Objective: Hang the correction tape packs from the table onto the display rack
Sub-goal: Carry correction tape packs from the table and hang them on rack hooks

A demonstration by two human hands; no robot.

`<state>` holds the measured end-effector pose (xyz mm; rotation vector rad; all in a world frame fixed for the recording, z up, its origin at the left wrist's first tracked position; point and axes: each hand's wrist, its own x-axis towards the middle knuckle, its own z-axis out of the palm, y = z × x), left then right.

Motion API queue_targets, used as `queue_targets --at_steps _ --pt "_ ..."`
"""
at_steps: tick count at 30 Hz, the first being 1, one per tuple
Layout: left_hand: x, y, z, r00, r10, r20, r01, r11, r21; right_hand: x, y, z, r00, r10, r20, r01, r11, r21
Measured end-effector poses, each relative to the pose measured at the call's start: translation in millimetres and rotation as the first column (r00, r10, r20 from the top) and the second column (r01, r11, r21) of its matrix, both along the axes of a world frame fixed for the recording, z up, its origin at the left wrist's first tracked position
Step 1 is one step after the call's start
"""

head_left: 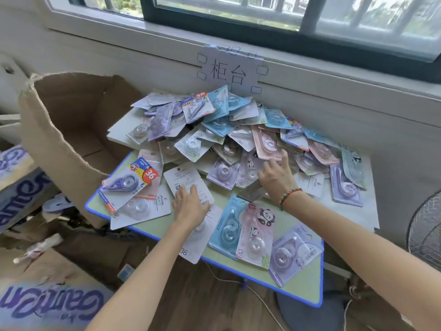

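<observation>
While the left hand rests flat, fingers relaxed, on a white pack near the table's left middle, the right hand lies with fingers spread on the near edge of the heap of packs, grasping nothing. A torn cardboard box crowds the left side, a fan stands right, and a paper sign hangs on the far wall under the window.

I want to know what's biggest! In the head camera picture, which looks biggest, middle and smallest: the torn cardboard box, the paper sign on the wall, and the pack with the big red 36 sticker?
1. Torn cardboard box, clearly largest.
2. Paper sign.
3. Pack with the red 36 sticker.
The sign and pack look close in size, and the pack is nearer the camera, so their order is unsure.
</observation>
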<state>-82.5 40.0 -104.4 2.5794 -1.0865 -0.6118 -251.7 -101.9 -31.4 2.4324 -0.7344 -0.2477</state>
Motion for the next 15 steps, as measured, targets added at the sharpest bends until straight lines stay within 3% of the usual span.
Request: queue_targets --at_steps 3,8,10,13,15 --pt "4.5 -2.4 -0.1 1.0 0.021 -0.003 -0.021 1.0 -0.005 33.3 -0.1 5.5 1.0 -0.005 -0.01 0.004 0.997 -0.082" --pt "9.9 -8.4 -5.4 0.999 0.05 0.007 -0.05 0.999 0.018 56.5 -7.4 -12.8 0.996 0.004 0.091 -0.009 0.998 0.055" --pt "11.4 -11.7 -8.4 0.996 0.084 0.011 -0.084 0.996 0.035 58.3 -9.2 -25.7 0.97 -0.055 0.236 0.027 0.992 0.122" --pt "10.4 -18.4 -9.9 0.99 0.137 0.019 -0.138 0.989 0.06 51.1 -2.0 -42.7 0.805 -0.33 0.493 0.162 0.922 0.352" --pt "8.0 -25.6 -9.9 0.983 0.18 0.032 -0.182 0.981 0.068 46.3 10.1 -48.4 0.63 -0.629 0.455 0.316 0.743 0.59"
